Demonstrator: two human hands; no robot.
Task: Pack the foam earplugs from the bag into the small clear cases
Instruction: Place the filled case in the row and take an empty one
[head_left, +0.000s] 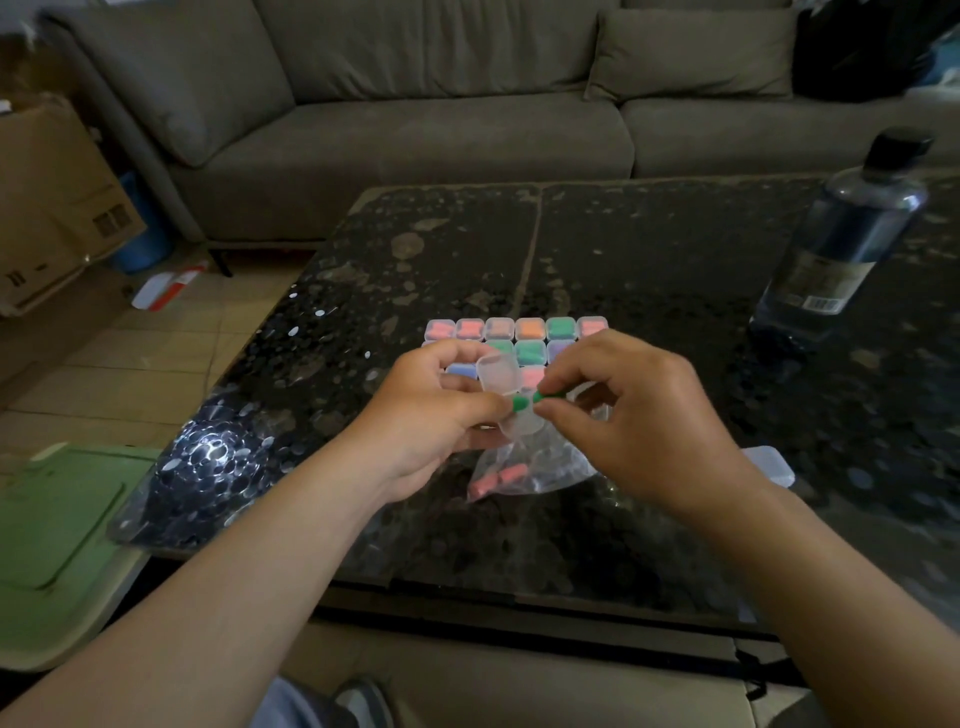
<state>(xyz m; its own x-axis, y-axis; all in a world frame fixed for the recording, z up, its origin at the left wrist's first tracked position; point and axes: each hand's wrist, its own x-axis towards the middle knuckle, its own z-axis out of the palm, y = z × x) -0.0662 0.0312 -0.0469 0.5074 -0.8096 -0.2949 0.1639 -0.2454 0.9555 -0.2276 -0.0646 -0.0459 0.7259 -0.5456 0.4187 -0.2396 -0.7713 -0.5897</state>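
Pinching a green earplug (544, 398) sideways, tip pointing left at the open clear case (497, 375), the right hand (644, 410) is hovering over the bag (540, 470). The left hand (423, 421) is gripping that case.

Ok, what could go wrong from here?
1. The right hand only pinches the green earplugs at their ends beside the open case that the left hand holds. One might slip and drop onto the bag or the dark speckled table.
2. Both hands work close to the filled cases, so a low move could knock the rows askew.
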